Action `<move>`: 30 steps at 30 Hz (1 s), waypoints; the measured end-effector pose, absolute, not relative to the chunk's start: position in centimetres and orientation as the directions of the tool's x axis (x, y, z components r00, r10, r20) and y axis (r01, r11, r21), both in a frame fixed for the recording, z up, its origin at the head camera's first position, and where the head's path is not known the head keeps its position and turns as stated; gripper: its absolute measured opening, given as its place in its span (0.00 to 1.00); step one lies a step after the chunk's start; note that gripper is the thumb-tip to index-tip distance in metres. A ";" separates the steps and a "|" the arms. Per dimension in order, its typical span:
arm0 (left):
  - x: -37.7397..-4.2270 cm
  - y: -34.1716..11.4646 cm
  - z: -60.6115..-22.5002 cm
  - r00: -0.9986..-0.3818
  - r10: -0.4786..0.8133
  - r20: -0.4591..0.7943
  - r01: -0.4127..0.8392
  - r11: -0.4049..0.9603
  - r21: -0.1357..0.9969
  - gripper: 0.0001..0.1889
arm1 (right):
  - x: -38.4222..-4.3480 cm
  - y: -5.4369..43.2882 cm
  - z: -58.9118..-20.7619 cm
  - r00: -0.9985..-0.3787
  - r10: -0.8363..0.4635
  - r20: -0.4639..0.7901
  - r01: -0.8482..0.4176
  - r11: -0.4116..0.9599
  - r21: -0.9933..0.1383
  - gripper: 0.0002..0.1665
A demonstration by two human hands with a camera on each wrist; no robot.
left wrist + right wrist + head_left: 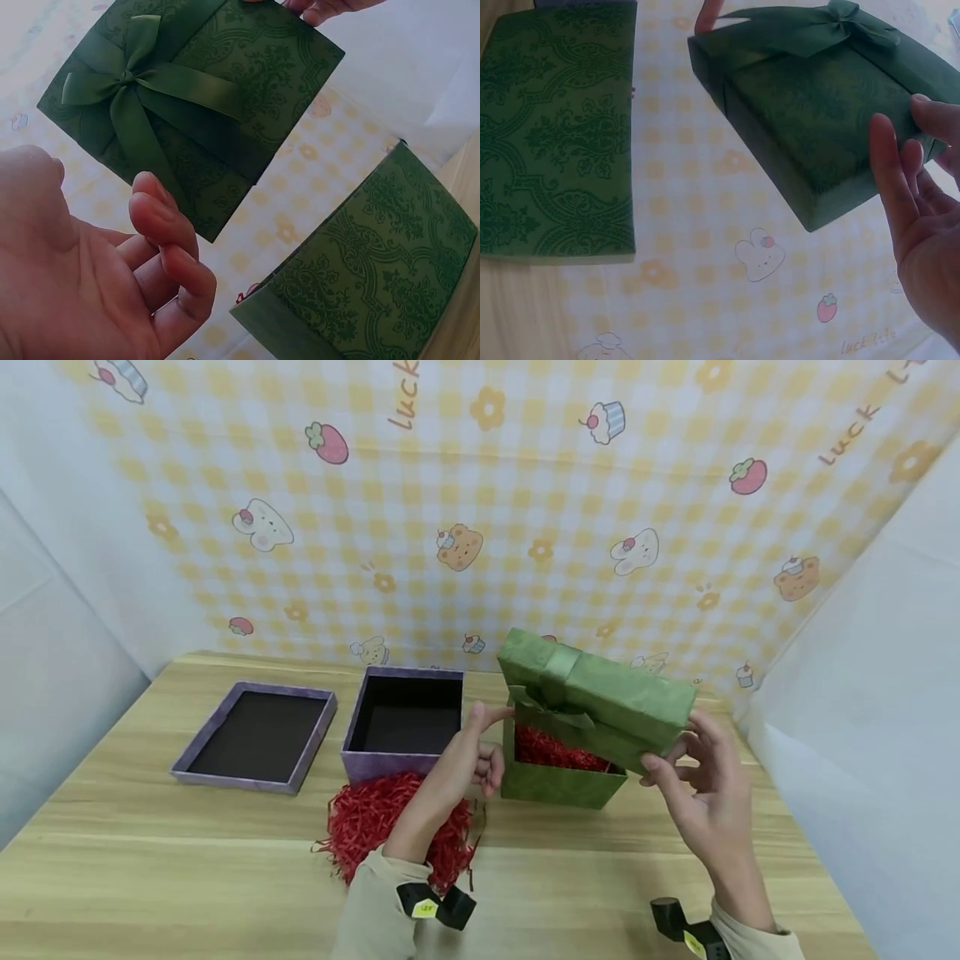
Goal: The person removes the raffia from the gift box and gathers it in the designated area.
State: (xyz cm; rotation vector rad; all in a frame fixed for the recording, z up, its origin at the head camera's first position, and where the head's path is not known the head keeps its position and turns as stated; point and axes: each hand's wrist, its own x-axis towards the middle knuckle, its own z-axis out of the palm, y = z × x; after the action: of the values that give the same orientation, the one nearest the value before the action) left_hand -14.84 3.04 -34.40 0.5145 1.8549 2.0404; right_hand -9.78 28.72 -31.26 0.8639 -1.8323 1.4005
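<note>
A green lid [637, 693] with a ribbon bow [551, 706] is tilted above its green box [558, 787]. My right hand [712, 793] holds the lid's right end, thumb and fingers at its edge. Red shredded paper [558, 750] shows inside the box under the lid. On the other side, my left hand [453, 768] reaches out its index finger to the lid's left corner and the box rim, the other fingers loosely bent. The left wrist view shows that palm [82, 292] holding nothing.
An open purple box [397, 766] with a black inside stands left of the green one. Its purple lid [311, 764] lies upturned farther left. A heap of red shredded paper [363, 822] lies on the wooden table [187, 877] under my left forearm. A patterned cloth [420, 485] hangs behind.
</note>
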 end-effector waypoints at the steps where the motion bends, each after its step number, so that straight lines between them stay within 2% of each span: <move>1: -14.9 3.0 -34.4 -0.878 0.477 0.045 -0.004 -0.102 0.995 0.38 | -9.8 28.6 -31.2 -0.545 -0.110 0.831 -0.828 0.226 -0.513 0.32; 5: -14.9 2.8 -34.3 -0.870 0.491 0.038 -0.023 -0.118 0.993 0.40 | -9.6 28.3 -31.1 -0.494 -0.133 0.859 -0.850 0.280 -0.446 0.30; 14: -15.0 1.9 -35.0 -0.862 0.507 0.023 -0.098 -0.210 0.973 0.44 | -9.3 27.3 -30.7 -0.454 -0.215 0.865 -0.849 0.398 -0.347 0.19; 20: -15.2 1.5 -35.1 -0.862 0.507 0.031 -0.129 -0.278 0.952 0.40 | -9.4 26.5 -30.5 -0.402 -0.251 0.881 -0.849 0.463 -0.255 0.16; 25: -15.3 1.0 -35.2 -0.853 0.520 0.031 -0.156 -0.312 0.937 0.38 | -9.7 26.6 -31.1 -0.386 -0.258 0.885 -0.845 0.483 -0.228 0.16; 30: -15.2 0.7 -35.4 -0.848 0.528 0.049 -0.153 -0.332 0.931 0.29 | -10.0 26.6 -31.4 -0.379 -0.262 0.887 -0.833 0.514 -0.205 0.16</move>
State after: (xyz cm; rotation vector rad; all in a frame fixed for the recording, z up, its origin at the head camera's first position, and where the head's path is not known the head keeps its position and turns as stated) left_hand -15.18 0.71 -35.37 0.4845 1.4906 2.2124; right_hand -10.01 26.65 -31.42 0.9022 -1.8993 0.8413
